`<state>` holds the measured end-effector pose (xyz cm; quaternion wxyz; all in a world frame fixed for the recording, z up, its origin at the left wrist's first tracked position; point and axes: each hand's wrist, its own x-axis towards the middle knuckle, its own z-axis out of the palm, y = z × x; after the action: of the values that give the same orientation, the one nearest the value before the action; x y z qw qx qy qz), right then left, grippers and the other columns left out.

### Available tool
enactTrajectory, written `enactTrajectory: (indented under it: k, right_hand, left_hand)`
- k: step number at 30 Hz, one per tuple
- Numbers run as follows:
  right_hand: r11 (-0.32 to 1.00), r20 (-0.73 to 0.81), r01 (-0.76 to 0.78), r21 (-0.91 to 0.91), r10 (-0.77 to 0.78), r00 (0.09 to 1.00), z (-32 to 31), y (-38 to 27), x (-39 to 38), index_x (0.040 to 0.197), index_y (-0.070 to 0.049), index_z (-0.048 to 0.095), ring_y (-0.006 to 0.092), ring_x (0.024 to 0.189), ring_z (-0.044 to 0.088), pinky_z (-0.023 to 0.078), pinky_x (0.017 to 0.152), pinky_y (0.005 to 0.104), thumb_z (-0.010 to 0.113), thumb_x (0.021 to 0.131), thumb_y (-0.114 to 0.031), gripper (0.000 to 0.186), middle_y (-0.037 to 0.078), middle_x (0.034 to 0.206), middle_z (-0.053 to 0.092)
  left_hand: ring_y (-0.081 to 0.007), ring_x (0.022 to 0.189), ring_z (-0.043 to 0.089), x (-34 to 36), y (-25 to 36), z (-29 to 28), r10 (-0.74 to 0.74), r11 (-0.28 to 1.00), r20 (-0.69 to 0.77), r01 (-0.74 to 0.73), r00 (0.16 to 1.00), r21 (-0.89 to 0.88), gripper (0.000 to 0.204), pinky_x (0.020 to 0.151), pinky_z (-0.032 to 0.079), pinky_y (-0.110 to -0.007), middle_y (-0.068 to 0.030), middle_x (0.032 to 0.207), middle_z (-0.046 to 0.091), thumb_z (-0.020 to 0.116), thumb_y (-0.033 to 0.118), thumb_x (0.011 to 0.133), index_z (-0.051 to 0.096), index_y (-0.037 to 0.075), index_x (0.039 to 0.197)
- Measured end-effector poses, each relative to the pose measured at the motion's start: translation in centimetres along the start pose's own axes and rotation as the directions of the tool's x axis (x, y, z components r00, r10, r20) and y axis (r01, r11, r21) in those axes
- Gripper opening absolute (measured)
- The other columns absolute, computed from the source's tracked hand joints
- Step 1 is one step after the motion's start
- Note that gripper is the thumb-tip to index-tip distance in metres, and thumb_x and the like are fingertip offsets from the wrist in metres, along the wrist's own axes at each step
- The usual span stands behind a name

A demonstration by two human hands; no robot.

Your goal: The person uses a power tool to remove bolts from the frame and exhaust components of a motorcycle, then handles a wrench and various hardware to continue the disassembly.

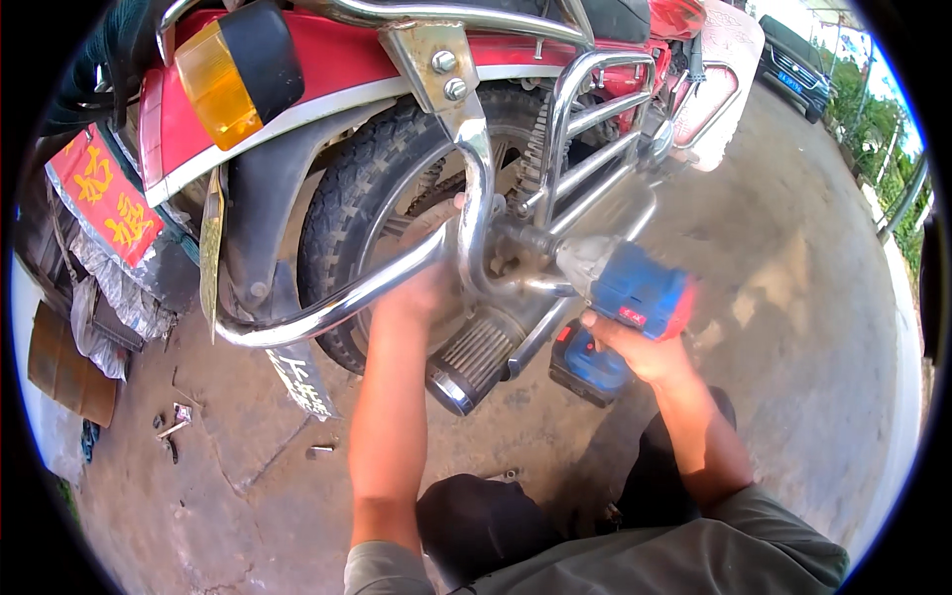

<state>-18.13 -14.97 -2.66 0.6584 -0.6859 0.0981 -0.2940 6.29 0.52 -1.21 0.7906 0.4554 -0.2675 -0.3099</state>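
My right hand (635, 347) is wrapped round the grip of a blue cordless impact wrench (635, 281), its battery hanging below. The tool's nose and socket (531, 241) reach in past the chrome guard bars toward the middle of a red motorcycle's rear wheel; what the socket meets is hidden. Behind the curved chrome bar (342, 297), my left hand (415, 293) is at the wheel hub. Its fingers are blurred and partly covered by the bar. The knobbly rear tyre (332, 218) stands beside it, and the muffler (471, 362) ends just below.
An amber turn signal (213, 89) sticks out at the upper left. Small loose parts (319, 451) and a socket-like piece (510, 475) lie on the concrete. Bags and a rusty sheet (69, 367) are heaped at the left. A dark car (793, 69) is parked far right.
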Motion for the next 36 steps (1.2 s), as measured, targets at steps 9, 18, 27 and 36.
enactTrajectory:
  k: [9, 18, 27, 36]
  right_hand:
    - [1.000, -0.002, -0.006, -0.024, 0.006, 1.000, 1.1, -2.3, 0.4, 0.094, -0.002, 0.067, 0.0148, 0.061, 0.063, 0.050, 0.055, 0.0305, 0.078, 0.077, 0.009, 0.023, 0.005, 0.080, 0.067]
    - [0.833, 0.247, 0.378, -0.404, -0.298, 0.922, -1.1, -1.8, 1.2, 0.113, -0.004, 0.068, 0.0134, 0.089, 0.067, 0.054, 0.075, 0.0317, 0.082, 0.082, -0.003, 0.034, 0.001, 0.096, 0.071]
    - [0.960, 0.136, 0.172, -0.220, -0.144, 0.980, 0.3, -1.9, 0.9, 0.113, -0.004, 0.068, 0.0136, 0.090, 0.067, 0.055, 0.076, 0.0324, 0.080, 0.083, 0.000, 0.033, 0.003, 0.100, 0.071]
    - [0.881, 0.207, 0.403, -0.248, -0.359, 0.910, -0.5, 0.9, 1.3, 0.108, -0.006, 0.069, 0.0197, 0.092, 0.071, 0.056, 0.077, 0.0335, 0.080, 0.084, -0.004, 0.026, 0.005, 0.101, 0.073]
  left_hand:
    - [-0.0149, 0.106, 0.067, 0.9, -0.8, -0.8, -0.064, 0.983, 0.036, 0.069, 0.997, -0.170, 0.040, 0.093, 0.053, -0.030, -0.0119, 0.119, 0.072, 0.068, 0.028, 0.100, 0.066, -0.002, 0.124]
    - [-0.0175, 0.101, 0.069, 0.6, -0.7, -0.8, 0.035, 0.977, 0.132, -0.006, 0.991, -0.214, 0.034, 0.089, 0.055, -0.031, -0.0154, 0.117, 0.073, 0.065, 0.025, 0.102, 0.069, -0.003, 0.121]
    - [-0.0165, 0.089, 0.067, -0.4, 0.8, 1.4, -0.001, 0.972, 0.085, 0.021, 0.996, -0.233, 0.030, 0.079, 0.056, -0.028, -0.0140, 0.114, 0.073, 0.067, 0.020, 0.099, 0.069, -0.002, 0.119]
    - [-0.0173, 0.074, 0.066, 0.6, -0.3, 2.1, -0.088, 0.985, -0.164, 0.062, 0.983, -0.161, 0.021, 0.063, 0.056, -0.034, -0.0110, 0.098, 0.073, 0.056, 0.020, 0.106, 0.067, 0.003, 0.111]
